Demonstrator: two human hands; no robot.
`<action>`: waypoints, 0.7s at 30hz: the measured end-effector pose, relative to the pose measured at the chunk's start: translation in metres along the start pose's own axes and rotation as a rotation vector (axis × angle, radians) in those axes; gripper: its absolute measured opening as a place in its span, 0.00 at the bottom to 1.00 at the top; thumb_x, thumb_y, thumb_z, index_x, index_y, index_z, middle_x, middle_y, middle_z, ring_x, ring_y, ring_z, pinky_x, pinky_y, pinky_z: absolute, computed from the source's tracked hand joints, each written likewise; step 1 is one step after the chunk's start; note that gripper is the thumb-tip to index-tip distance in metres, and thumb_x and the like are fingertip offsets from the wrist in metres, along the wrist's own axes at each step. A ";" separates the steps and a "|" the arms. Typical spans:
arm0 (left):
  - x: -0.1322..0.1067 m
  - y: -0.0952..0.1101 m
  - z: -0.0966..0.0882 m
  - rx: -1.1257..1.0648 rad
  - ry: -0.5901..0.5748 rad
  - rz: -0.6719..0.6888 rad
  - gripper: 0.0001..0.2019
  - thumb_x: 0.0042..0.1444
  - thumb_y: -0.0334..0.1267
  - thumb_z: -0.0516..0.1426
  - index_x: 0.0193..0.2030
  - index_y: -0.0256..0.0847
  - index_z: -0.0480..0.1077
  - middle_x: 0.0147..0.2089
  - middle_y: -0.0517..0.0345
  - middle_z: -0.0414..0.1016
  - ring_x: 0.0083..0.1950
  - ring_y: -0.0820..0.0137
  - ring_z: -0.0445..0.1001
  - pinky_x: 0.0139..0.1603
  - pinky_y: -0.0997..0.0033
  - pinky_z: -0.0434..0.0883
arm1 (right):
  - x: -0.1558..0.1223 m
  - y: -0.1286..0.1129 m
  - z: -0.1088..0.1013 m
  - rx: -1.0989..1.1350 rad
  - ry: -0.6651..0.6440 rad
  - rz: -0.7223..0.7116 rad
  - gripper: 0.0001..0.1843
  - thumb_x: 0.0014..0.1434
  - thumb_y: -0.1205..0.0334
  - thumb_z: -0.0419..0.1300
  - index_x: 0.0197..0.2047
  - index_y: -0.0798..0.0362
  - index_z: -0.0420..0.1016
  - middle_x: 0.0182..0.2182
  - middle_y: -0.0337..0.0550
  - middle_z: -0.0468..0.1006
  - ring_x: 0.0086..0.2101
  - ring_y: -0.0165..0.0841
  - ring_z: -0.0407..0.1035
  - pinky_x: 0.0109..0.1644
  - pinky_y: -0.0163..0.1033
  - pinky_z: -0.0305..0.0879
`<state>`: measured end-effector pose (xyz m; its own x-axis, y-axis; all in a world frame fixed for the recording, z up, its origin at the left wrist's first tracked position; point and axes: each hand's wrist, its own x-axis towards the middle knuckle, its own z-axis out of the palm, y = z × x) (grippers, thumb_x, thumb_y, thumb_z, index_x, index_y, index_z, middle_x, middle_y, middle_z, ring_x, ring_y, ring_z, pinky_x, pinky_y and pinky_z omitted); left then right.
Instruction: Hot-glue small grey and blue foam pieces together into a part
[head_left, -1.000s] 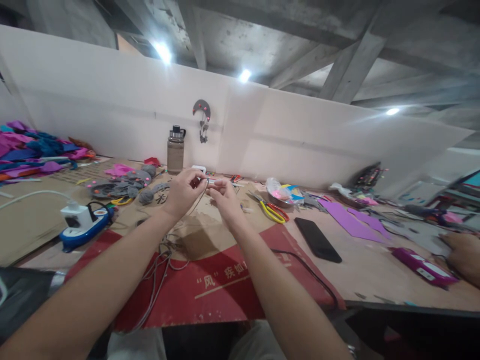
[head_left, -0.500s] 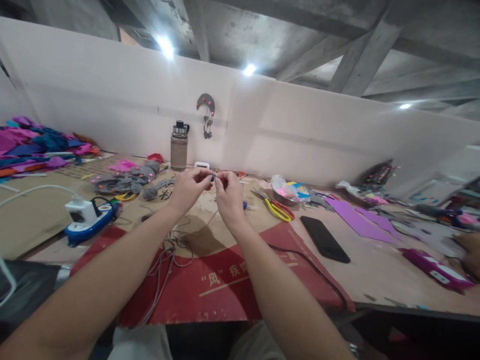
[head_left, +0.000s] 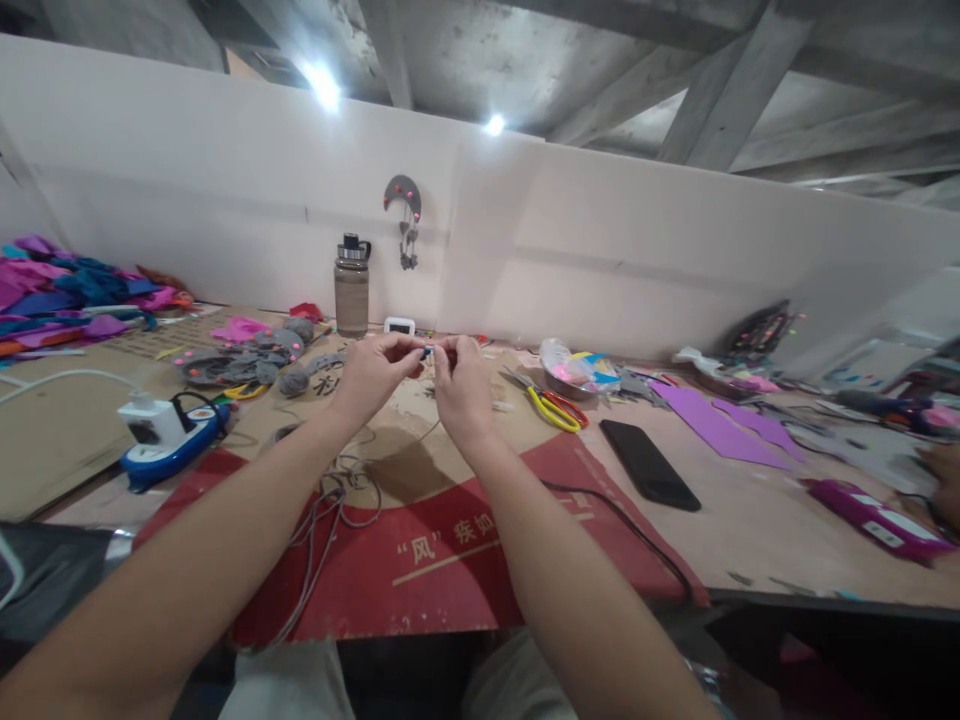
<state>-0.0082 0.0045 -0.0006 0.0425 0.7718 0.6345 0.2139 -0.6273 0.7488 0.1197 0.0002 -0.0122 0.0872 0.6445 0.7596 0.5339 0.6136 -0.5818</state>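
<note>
My left hand (head_left: 373,372) and my right hand (head_left: 461,385) are raised together above the table, fingertips meeting. Both pinch a small blue bead (head_left: 426,352) between them, and a thin grey cord (head_left: 341,497) trails down from the pinch to a loose tangle on the red-printed cardboard (head_left: 442,560). The fingers of both hands are curled closed. Yellow-handled scissors (head_left: 550,407) lie just right of my right hand.
A black phone (head_left: 649,477) lies right of the scissors. A water bottle (head_left: 352,285) stands at the white partition. Grey felt pieces (head_left: 255,364), a blue-white power strip (head_left: 166,440), coloured felt (head_left: 67,290), purple felt sheets (head_left: 712,420) and a magenta tool (head_left: 874,517) surround the area. Another person's hand (head_left: 946,480) shows far right.
My hands came closer together, from slightly apart with the cord stretched between them to fingertips touching at the bead. The view shifted slightly.
</note>
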 end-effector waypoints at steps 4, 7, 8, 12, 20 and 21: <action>0.000 -0.003 0.000 0.033 -0.004 0.023 0.08 0.48 0.38 0.58 0.35 0.42 0.76 0.30 0.56 0.77 0.27 0.72 0.74 0.29 0.73 0.70 | -0.001 0.000 0.000 -0.046 -0.010 -0.017 0.06 0.58 0.61 0.48 0.34 0.53 0.64 0.32 0.44 0.69 0.37 0.33 0.62 0.42 0.41 0.59; 0.000 -0.005 0.000 0.069 -0.002 0.044 0.08 0.48 0.38 0.58 0.35 0.42 0.76 0.29 0.56 0.77 0.27 0.72 0.74 0.29 0.74 0.70 | -0.001 -0.001 0.000 -0.081 -0.018 -0.013 0.07 0.59 0.61 0.48 0.33 0.53 0.64 0.32 0.44 0.69 0.37 0.34 0.62 0.43 0.41 0.58; 0.000 -0.005 0.000 0.074 -0.002 0.049 0.08 0.48 0.38 0.58 0.35 0.42 0.76 0.29 0.56 0.77 0.27 0.72 0.73 0.29 0.74 0.70 | 0.000 -0.001 0.000 -0.090 -0.021 -0.015 0.07 0.59 0.60 0.48 0.33 0.53 0.64 0.32 0.44 0.69 0.37 0.34 0.62 0.43 0.41 0.58; -0.001 -0.004 0.000 0.083 -0.005 0.054 0.10 0.48 0.38 0.58 0.37 0.41 0.76 0.31 0.55 0.77 0.28 0.71 0.74 0.29 0.74 0.70 | 0.000 -0.001 0.000 -0.107 -0.020 -0.025 0.07 0.59 0.61 0.48 0.32 0.53 0.63 0.31 0.44 0.69 0.36 0.34 0.62 0.43 0.42 0.58; -0.003 0.000 -0.001 0.212 -0.004 0.134 0.09 0.48 0.35 0.57 0.37 0.44 0.76 0.32 0.57 0.77 0.28 0.73 0.73 0.30 0.75 0.69 | 0.000 0.002 0.000 -0.132 0.002 -0.041 0.09 0.59 0.59 0.47 0.30 0.52 0.62 0.30 0.43 0.68 0.34 0.34 0.61 0.41 0.42 0.58; -0.003 0.000 -0.001 0.226 -0.002 0.142 0.09 0.48 0.34 0.57 0.36 0.44 0.76 0.32 0.57 0.77 0.28 0.73 0.73 0.30 0.75 0.69 | 0.000 0.002 0.000 -0.134 0.002 -0.038 0.09 0.59 0.59 0.47 0.30 0.52 0.62 0.29 0.43 0.68 0.34 0.34 0.61 0.41 0.42 0.58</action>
<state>-0.0091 0.0017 -0.0023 0.0898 0.6781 0.7295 0.4180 -0.6905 0.5904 0.1207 0.0015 -0.0130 0.0669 0.6209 0.7810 0.6442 0.5708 -0.5090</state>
